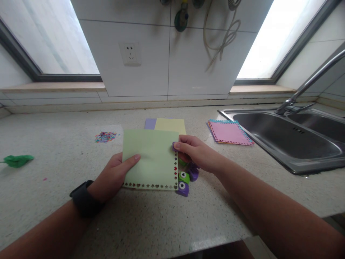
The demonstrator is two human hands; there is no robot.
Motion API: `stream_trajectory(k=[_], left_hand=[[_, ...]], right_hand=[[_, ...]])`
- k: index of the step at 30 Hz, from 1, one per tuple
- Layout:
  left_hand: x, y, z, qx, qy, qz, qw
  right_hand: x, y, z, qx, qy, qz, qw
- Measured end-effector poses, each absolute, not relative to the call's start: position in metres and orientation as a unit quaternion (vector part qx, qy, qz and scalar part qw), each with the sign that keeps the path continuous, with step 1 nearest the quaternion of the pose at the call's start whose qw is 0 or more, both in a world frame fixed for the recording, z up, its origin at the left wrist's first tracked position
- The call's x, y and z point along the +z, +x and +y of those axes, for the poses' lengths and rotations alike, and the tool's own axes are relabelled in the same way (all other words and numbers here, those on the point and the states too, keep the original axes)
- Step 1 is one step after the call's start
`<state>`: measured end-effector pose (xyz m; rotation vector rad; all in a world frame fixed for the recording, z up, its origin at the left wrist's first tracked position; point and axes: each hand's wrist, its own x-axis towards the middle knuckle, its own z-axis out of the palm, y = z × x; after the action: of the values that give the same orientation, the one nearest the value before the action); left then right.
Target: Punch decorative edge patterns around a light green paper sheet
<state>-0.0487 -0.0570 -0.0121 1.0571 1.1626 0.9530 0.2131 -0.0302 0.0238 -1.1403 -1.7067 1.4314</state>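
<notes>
My left hand (114, 176) grips the left edge of a light green paper sheet (151, 158), thumb on top, a black watch on the wrist. The sheet carries a row of punched stars and hearts along its bottom and right edges. My right hand (195, 153) is closed over a small purple punch (175, 146) pressed on the sheet's right edge near the top corner. Just beside the sheet's lower right corner lie a green punch (184, 176) and two purple punches (183, 188).
Yellow and purple sheets (168, 125) lie behind the green one. A stack of pink punched sheets (229, 132) lies next to the steel sink (285, 138) at right. Paper confetti (105, 136) and a green scrap (17, 160) lie at left. The counter edge runs close in front.
</notes>
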Motion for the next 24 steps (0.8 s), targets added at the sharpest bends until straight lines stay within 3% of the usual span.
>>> stream_trajectory(k=[14,24], left_hand=[[-0.013,-0.0479,-0.0569,0.427,0.453,0.489,0.611],[-0.013,-0.0492,-0.0573,0.414,0.459,0.498,0.608]], right_hand=[[0.026,0.2069,-0.0347,0.521,-0.441,-0.642,0.35],[0.0226,0.2113,-0.0298,0.578,-0.417,-0.614,0.339]])
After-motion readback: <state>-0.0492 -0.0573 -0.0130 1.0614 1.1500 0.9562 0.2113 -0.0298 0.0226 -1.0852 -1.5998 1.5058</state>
